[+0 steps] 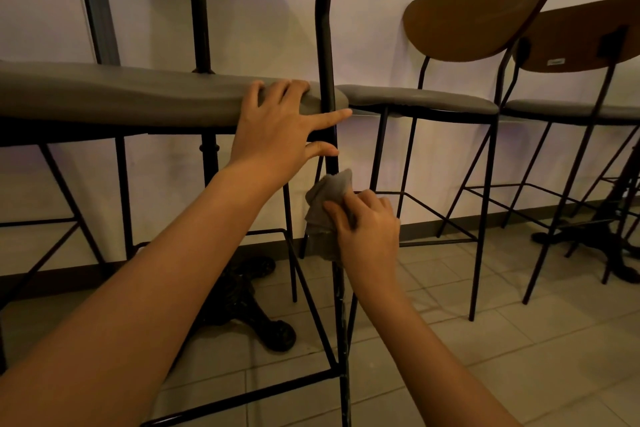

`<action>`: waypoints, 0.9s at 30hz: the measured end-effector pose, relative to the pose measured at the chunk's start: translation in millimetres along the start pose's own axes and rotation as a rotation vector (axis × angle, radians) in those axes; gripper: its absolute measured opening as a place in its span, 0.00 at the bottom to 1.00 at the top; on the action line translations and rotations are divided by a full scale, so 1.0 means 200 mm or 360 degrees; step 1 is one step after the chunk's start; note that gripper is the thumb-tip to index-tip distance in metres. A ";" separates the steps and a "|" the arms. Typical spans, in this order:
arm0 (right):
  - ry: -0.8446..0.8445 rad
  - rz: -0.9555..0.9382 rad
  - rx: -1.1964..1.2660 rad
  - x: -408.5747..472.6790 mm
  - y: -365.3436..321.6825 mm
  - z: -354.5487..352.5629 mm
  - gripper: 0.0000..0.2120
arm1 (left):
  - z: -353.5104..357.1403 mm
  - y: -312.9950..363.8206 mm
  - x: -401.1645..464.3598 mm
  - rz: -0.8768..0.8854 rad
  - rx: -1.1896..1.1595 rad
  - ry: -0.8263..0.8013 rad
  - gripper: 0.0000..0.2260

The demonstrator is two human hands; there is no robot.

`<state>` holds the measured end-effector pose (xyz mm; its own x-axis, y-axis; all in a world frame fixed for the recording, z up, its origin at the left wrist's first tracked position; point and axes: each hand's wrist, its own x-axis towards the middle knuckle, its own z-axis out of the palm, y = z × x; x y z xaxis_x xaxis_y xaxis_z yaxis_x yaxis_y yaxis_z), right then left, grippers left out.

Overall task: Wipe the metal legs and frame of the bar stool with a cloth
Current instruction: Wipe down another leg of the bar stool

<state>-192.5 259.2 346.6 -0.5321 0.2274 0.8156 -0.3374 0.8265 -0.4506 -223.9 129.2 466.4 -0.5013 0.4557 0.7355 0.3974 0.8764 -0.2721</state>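
Observation:
The near bar stool has a grey padded seat (138,97), a wooden backrest at the top edge and a thin black metal frame. Its rear leg (325,45) runs down the middle of the view. My left hand (280,125) rests flat on the seat's right end, fingers spread over the cushion edge, index finger and thumb reaching to the leg. My right hand (367,229) is shut on a grey cloth (325,211), which is wrapped against the leg just below the seat. The stool's black footrest bars (311,288) run lower down.
Two more bar stools (450,100) with brown curved backrests stand to the right along a pale wall. A black cast-iron table base (249,315) sits behind the near stool, another (606,236) at far right. The floor is light tile.

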 end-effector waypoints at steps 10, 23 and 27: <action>0.0069 -0.0032 -0.0047 0.08 -0.05 -0.01 0.10 | 0.02 0.02 -0.01 -0.0045 -0.0028 0.0095 0.23; -0.0063 0.0034 -0.0084 -0.09 0.05 -0.01 0.08 | 0.03 0.03 -0.01 -0.0074 -0.0047 0.0138 0.23; 0.0001 0.0024 -0.0072 -0.02 0.00 -0.02 0.09 | 0.04 0.02 -0.02 -0.0057 -0.0021 0.0130 0.25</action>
<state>-187.0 261.1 345.0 -0.5363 0.2404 0.8091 -0.2939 0.8454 -0.4460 -226.2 132.9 457.2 -0.4514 0.4093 0.7929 0.3906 0.8896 -0.2368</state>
